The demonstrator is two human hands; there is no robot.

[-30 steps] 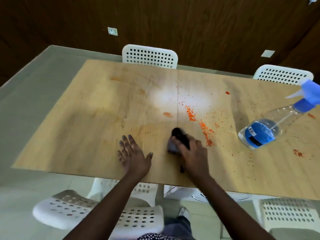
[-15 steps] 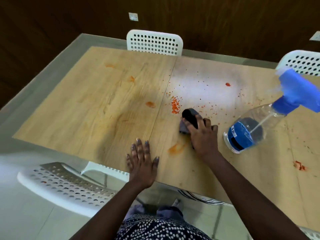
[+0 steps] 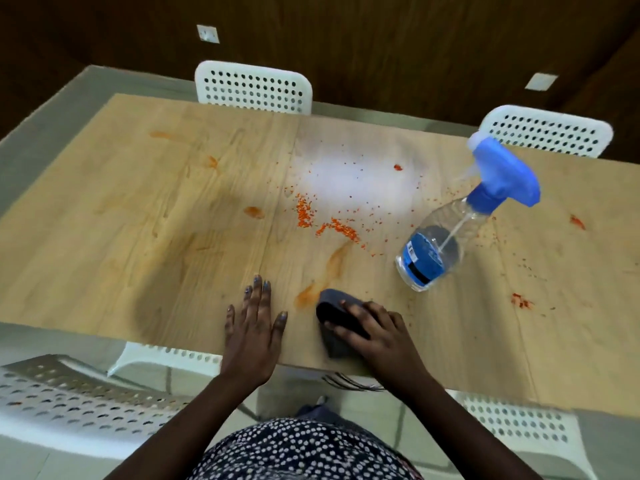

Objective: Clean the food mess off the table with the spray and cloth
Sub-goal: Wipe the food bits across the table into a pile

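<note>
- Food mess [image 3: 332, 226] lies as a scatter of small orange crumbs across the middle of the wooden table [image 3: 104, 237], thickest in two short bands just left of the spray bottle [image 3: 446, 244], with a long orange smear [image 3: 332, 261] trailing from them toward the near edge.
- Right hand [image 3: 377, 330] presses down on a dark grey cloth [image 3: 334, 315], fingers spread over its top and curled slightly round it; the cloth sits bunched at the near end of that smear, so I judge the hand is mid-wipe along it.
- Left hand [image 3: 254, 327] lies flat on the table just beside the cloth, fingers straight and together, holding nothing; it looks placed there to brace the person while they lean in.
- The spray bottle stands upright on the table to the right of the crumbs, apart from both hands, its blue trigger head [image 3: 502, 174] pointing away from the person; parked within reach for when it is wanted.
- A pale patch [image 3: 349, 174] shows beyond the crumbs; whether it is glare or spray I cannot tell.
- Counted: one cloth, one bottle, two hands.
- Separate orange marks besides the main scatter: three on the left half, one far dot [image 3: 398, 167] in the pale patch, two red spots [image 3: 521, 301] on the right side.
- Four white perforated chairs [image 3: 252, 88] show round the table.
</note>
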